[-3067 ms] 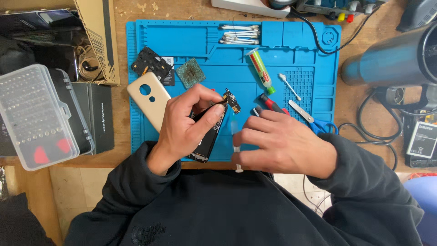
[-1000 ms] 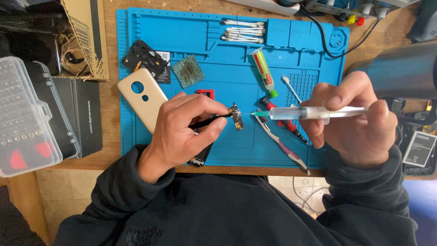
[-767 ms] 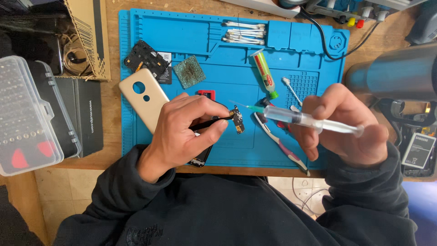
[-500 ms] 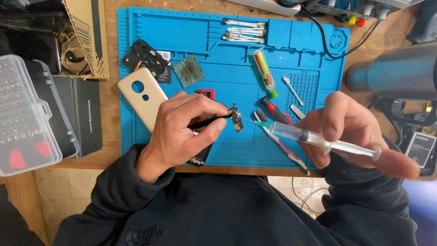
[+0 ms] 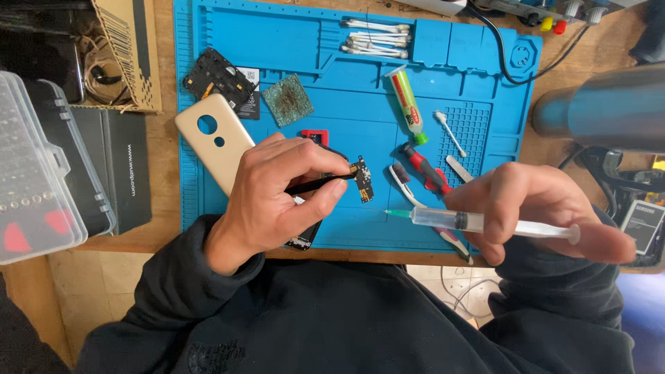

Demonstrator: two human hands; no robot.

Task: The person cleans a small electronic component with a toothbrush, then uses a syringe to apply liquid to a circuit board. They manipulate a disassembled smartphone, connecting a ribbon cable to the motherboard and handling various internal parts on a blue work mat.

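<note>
Left hand (image 5: 277,194) pinches black tweezers (image 5: 315,184), whose tips hold a small circuit board (image 5: 361,180) just above the blue mat (image 5: 478,166), near its middle. Right hand (image 5: 533,211) is closed around a clear syringe (image 5: 478,223), green needle tip pointing left toward the board, just beside it but apart. Tan phone back cover (image 5: 208,135) lies at the mat's left edge, partly under the left hand. Black phone frame (image 5: 218,79) with a white square label sits above the cover, a green scrub pad (image 5: 287,100) to its right. Green-capped tube (image 5: 407,104) lies tilted at upper centre, cotton swabs (image 5: 374,38) in the top tray. Brown cardboard box (image 5: 128,52) with barcode stripes at upper left on the counter (image 5: 166,145); clear plastic bit case (image 5: 31,173) with red patches far left
</note>
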